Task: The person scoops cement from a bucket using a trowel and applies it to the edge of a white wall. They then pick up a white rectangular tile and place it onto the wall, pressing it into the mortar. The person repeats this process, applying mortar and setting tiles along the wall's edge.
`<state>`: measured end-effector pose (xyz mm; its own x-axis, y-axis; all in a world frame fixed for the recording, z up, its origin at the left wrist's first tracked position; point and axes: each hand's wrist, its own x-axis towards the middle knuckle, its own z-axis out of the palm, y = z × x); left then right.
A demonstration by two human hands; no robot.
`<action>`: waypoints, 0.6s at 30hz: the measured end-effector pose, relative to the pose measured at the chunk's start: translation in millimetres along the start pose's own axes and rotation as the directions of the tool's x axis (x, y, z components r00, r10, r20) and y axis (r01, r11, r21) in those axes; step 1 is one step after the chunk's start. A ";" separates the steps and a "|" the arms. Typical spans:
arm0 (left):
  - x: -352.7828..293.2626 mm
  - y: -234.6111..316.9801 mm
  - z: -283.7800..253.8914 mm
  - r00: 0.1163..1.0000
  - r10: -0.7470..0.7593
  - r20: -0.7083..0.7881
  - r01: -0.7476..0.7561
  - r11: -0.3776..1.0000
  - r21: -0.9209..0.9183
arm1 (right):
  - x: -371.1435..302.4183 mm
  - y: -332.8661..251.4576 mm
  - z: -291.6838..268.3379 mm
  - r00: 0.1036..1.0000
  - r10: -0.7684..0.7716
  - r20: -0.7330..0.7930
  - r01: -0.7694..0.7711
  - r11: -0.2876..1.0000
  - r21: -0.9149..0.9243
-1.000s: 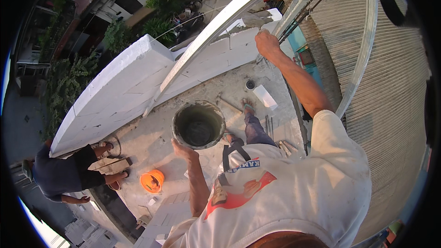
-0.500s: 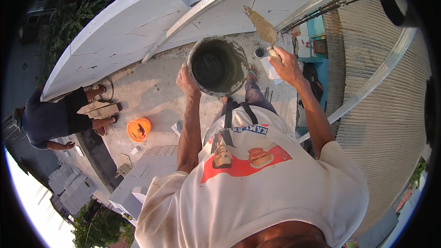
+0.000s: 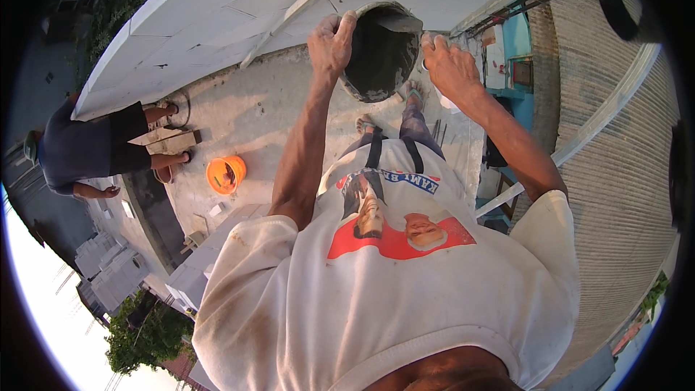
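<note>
1. Out ahead of the chest, between both hands: a round, dark-grey bucket crusted with mortar (image 3: 397,85), with its mouth turned up toward the head.
2. Clamping the bucket's left rim, toward the far side, with the bare left hand (image 3: 331,42); in plain contact, with fingers folded over the edge.
3. Curling the bare right hand (image 3: 450,66) just beside the right rim, apparently closed on the mostly hidden handle of a pointed, grey metal trowel (image 3: 402,23); cannot tell whether also touching the rim.
4. Reaching leftward from the right hand, with the blade's long axis roughly crosswise over the far part of the mouth; cannot tell how deep inside.
5. Looking oval from this angle, longest from near edge to far; smeared pale along the rim, dark and damp-looking within, too shadowed to judge any contents.
6. Set over a grey concrete floor (image 3: 268,116), near a white block wall (image 3: 210,36); cannot tell whether lifted or resting.
7. Well apart, to the left: a small orange plastic bucket (image 3: 219,176).
</note>
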<state>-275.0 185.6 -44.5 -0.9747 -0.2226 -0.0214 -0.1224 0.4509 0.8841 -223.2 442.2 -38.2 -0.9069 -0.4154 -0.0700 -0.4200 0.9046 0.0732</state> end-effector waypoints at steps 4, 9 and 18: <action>-8.0 13.0 -20.8 0.989 0.118 -0.092 -0.126 0.988 -0.088 | -22.3 -15.2 7.0 0.995 -0.007 0.098 -0.003 0.995 0.101; -16.2 -0.5 -42.7 0.961 0.204 -0.185 -0.241 0.949 -0.203 | -26.7 -55.6 -17.4 0.840 -0.005 0.543 -0.416 0.636 0.650; -23.6 -15.9 -58.5 0.948 0.280 -0.153 -0.315 0.895 -0.315 | -20.7 -89.7 -42.4 0.730 -0.373 0.572 -0.678 -0.291 0.675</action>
<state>-239.2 133.1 -30.7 -0.9293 -0.2173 0.2986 0.2565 0.2019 0.9452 -168.2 365.7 -1.1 -0.4871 -0.5856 -0.6479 0.7592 0.0827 -0.6455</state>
